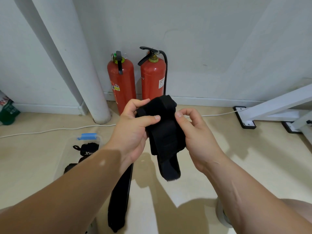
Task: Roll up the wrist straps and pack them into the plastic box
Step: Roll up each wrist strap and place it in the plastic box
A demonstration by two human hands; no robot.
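While the left hand (133, 130) grips its side, the half-rolled wrist strap (164, 132) sits between it and the pinching right hand (195, 135).

The left forearm (76, 179) hides most of the plastic box (66, 153) and the rolled straps (87, 148) inside it. A green bag (9, 114) is cut by the left edge; extinguisher labels (161, 83) are illegible.

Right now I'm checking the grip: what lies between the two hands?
The partly rolled black wrist strap, gripped by the left hand and right hand, its tail hanging down; head view.
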